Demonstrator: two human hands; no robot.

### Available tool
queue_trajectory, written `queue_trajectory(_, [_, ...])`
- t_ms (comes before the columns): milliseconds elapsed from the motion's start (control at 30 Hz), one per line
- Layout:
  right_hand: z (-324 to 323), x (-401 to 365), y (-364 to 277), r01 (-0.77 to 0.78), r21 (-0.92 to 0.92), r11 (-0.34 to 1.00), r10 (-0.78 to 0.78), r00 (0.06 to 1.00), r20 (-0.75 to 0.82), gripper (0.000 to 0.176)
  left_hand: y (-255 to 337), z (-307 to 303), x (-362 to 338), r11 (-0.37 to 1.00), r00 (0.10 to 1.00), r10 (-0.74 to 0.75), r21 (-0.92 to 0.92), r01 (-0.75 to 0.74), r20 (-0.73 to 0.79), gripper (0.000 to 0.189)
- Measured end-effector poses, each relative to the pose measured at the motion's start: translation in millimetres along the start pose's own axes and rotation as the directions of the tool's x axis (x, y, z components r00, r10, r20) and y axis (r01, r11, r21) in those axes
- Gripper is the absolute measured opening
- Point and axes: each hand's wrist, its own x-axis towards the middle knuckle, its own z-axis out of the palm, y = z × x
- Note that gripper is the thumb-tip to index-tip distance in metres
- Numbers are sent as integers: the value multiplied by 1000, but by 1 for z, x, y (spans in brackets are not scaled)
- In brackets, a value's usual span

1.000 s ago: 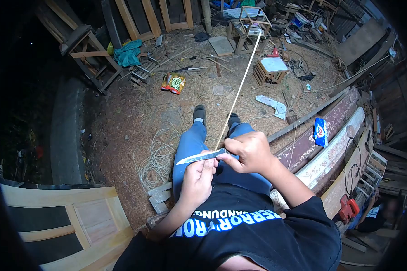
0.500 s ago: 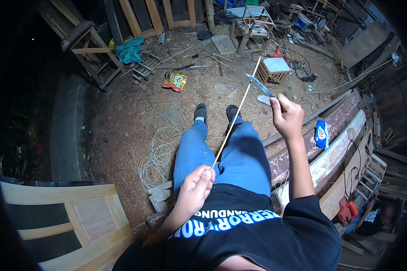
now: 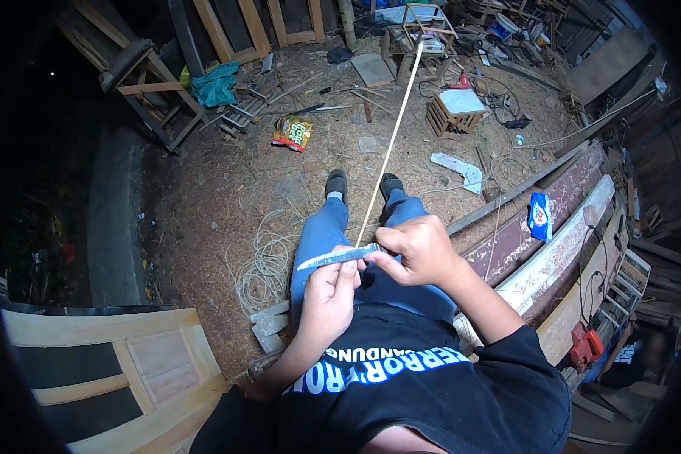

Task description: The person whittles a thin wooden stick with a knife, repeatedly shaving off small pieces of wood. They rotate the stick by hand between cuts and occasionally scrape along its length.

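With the left hand [image 3: 329,291] pinched shut on the near end of the long thin stick [image 3: 392,136] over the lap [image 3: 318,231] and the right hand [image 3: 420,250] clenched around the knife [image 3: 337,259], whose blade lies across those fingers, 1 slip off the wood could cut a finger.

We see a coil of pale cord [image 3: 265,265] lying on the sawdust-strewn floor [image 3: 204,197], just left of the hands [image 3: 401,253]. Well ahead of them lie an orange and green snack packet [image 3: 292,133] and, further left, a crumpled teal cloth [image 3: 214,85] beside a wooden trestle [image 3: 147,83]. Ahead to the right stands a small slatted wooden crate with a white top [image 3: 455,112]. Right of the hands, a blue and white packet [image 3: 538,219] rests on long weathered planks [image 3: 507,242], with a red power tool [image 3: 585,346] further back. A pale wooden door panel [image 3: 113,356] lies behind, to the left.
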Motion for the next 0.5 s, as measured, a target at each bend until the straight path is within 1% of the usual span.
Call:
queue_trajectory(67, [3, -2, 0, 21, 20, 1000, -21, 1000, 8, 40, 2, 1, -1, 1000, 999, -12, 26, 13, -36, 20])
queue_trajectory(100, [1, -2, -1, 26, -9, 1000, -26, 1000, 11, 40, 4, 2, -2, 999, 998, -19, 38, 21, -53, 20])
queue_trajectory(133, [-3, -1, -3, 32, -38, 999, -32, 999, 15, 39, 7, 4, -2, 990, 997, 60, 133, -53, -57, 19])
queue_trajectory(167, [-5, 1, -3, 40, -66, 997, -39, 999, 18, 39, 12, 5, -4, 989, 997, 48, 141, -40, -56, 19])
queue_trajectory(233, [-5, -1, 9, -36, -117, 992, 23, 994, -111, 35, 19, 5, -8, 987, 998, 26, 160, -17, -53, 18])
queue_trajectory(267, [-3, -3, 28, -154, -42, 987, 136, 950, -283, 30, 17, 5, -14, 988, 1000, -2, 151, 6, -25, 18])
queue_trajectory(300, [-11, -3, 52, -310, -41, 950, 269, 878, -397, 27, 13, 5, -23, 990, 1000, -30, 142, 29, 5, 17])
queue_trajectory(333, [-35, -1, 59, -408, -32, 913, 367, 851, -377, 31, 4, 6, -26, 992, 1000, -7, 127, 4, 22, 16])
queue_trajectory(367, [-38, -7, 69, -386, -119, 915, 322, 875, -362, 34, 1, 5, -24, 991, 1000, 2, 136, -3, 8, 15])
queue_trajectory(433, [-26, -12, 52, -205, -55, 977, 186, 952, -242, 38, 3, 1, -19, 987, 1000, 9, 162, -5, -23, 14])
queue_trajectory(467, [-20, -13, 36, -150, -62, 987, 139, 978, -155, 40, 5, -1, -15, 977, 999, 15, 212, -4, -50, 14])
queue_trajectory(500, [-16, -14, 22, -89, -72, 993, 82, 992, -95, 41, 5, 1, -12, 978, 997, 48, 206, -33, -67, 15])
